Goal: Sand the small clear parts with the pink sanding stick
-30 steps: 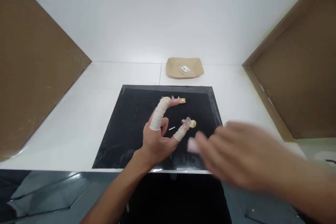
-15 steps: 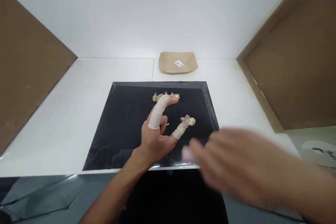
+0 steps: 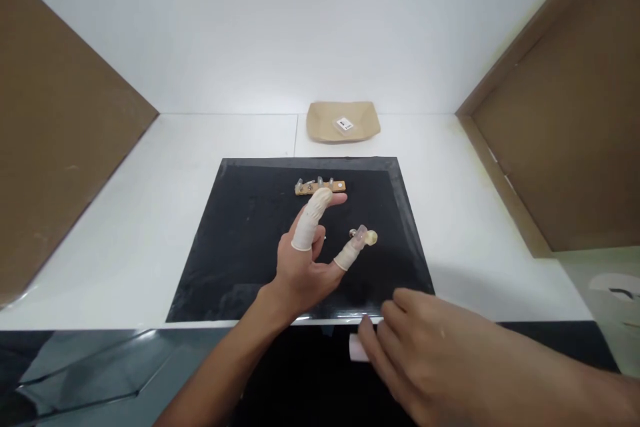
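left hand (image 3: 300, 270) spread, white finger cots (image 3: 309, 223); right hand (image 3: 420, 340) pinching pale cot (image 3: 356, 347).

Matt black mat (image 3: 240, 247), glossy white table (image 3: 150, 213), rubbery finger cots (image 3: 310, 220), wooden strip (image 3: 320, 187), brown paper tray (image 3: 320, 128)

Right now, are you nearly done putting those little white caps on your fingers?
Partly. Done: the left hand wears a white cap on one finger and one on the thumb. In hand: the right hand pinches something small and pale. Left: a middle finger is bare, and the brown strip lies untouched on the black mat.
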Tool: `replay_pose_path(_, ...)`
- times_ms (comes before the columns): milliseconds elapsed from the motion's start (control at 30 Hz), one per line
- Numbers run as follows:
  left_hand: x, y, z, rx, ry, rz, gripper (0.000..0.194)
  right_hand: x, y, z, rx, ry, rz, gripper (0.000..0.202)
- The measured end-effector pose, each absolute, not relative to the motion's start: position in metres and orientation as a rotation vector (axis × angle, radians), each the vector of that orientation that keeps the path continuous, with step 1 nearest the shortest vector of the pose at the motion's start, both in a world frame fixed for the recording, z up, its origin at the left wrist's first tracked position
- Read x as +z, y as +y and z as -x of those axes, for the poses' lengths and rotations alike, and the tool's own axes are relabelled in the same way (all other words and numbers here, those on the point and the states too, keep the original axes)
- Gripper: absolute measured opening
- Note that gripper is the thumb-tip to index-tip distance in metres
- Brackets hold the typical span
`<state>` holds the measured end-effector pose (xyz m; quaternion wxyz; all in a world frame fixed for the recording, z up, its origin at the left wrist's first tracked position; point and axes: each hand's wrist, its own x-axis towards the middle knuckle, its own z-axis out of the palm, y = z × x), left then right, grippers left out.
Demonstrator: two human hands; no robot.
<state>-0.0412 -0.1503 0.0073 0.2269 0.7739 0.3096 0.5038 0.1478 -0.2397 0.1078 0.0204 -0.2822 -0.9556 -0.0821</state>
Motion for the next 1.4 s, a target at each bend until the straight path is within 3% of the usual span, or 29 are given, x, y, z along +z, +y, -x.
replay_pose_path(167,0.012,-0.149,0.036,1.386,0.829,-2.121,0.081,0.114,-0.239,-0.154,-0.753,-2.684,1.100,0.020)
replay_pose_path(300,0.013,-0.149,0.033,1.371,0.837,-2.121,0.075,0.108,-0.248,-0.148,-0.240,-3.037,0.826,0.013)
replay_pose_path(467,0.011,-0.149,0.034,1.362,0.847,-2.106,0.078,0.112,-0.246,-0.150,-0.677,-2.683,1.090,0.023)
replay_pose_path(600,0.011,-0.149,0.034,1.351,0.851,-2.117,0.074,0.109,-0.250,-0.148,-0.247,-2.980,0.845,0.016)
replay_pose_path(767,0.012,-0.148,0.034,1.368,0.832,-2.139,0.077,0.112,-0.248,-0.153,-0.600,-2.675,1.139,0.024)
replay_pose_path(900,0.010,-0.148,0.035,1.366,0.846,-2.181,0.066,0.107,-0.251,-0.148,-0.246,-2.994,0.850,0.012)
replay_pose_path(1067,0.008,-0.148,0.039,1.445,0.797,-2.197,0.061,0.113,-0.243,-0.152,-0.576,-2.691,1.128,0.027)
replay_pose_path(1200,0.007,-0.146,0.044,1.442,0.780,-2.220,0.055,0.114,-0.242,-0.155,-0.183,-2.876,0.962,0.020)
replay_pose_path(1333,0.007,-0.143,0.047,1.491,0.741,-2.260,0.039,0.117,-0.239,-0.160,-0.511,-2.637,1.101,0.018)
replay_pose_path(1400,0.007,-0.142,0.048,1.511,0.709,-2.285,0.036,0.114,-0.241,-0.157,-0.476,-2.673,1.119,0.023)
